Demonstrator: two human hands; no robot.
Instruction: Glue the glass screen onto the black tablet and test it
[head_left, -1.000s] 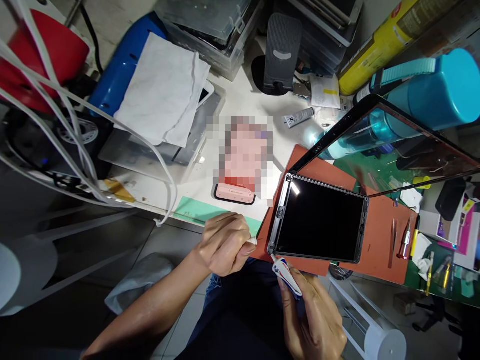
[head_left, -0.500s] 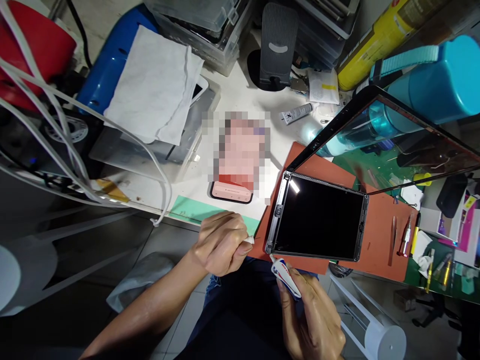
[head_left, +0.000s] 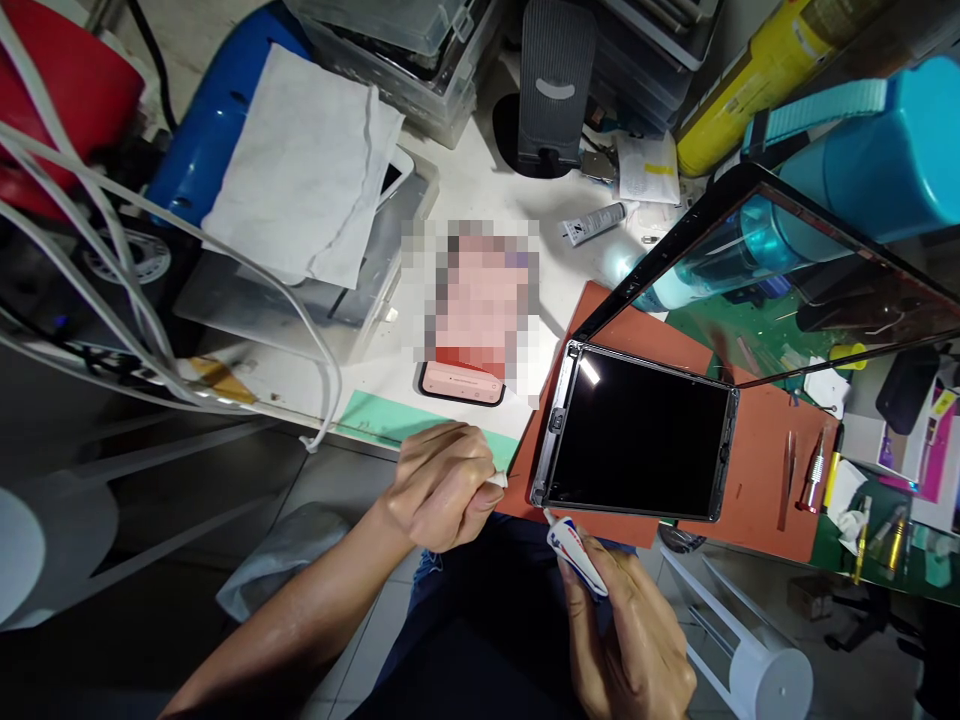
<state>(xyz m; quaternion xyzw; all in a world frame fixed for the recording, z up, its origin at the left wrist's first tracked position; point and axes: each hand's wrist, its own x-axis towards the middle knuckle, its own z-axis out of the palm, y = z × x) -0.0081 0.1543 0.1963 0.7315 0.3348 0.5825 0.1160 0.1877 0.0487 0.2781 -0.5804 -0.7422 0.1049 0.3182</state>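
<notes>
Your left hand (head_left: 441,490) grips a white bit (head_left: 499,480); right hand (head_left: 636,630), a white tube (head_left: 577,558), print unreadable. Twelve o'clock from right hand: tablet (head_left: 639,430), then grey tube (head_left: 595,223), maybe lettered "Z".

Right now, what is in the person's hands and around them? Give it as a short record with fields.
Left hand: closed, a small white piece at the fingers
Right hand: holds a tube, nozzle by the tablet's near left corner; contact unclear
Tablet: screen up, dark, on an orange mat
Black frame: tilted up along the tablet's far edge
Phone: flat, lit, mostly pixelated
Tweezers: on the mat, right of the tablet
</notes>
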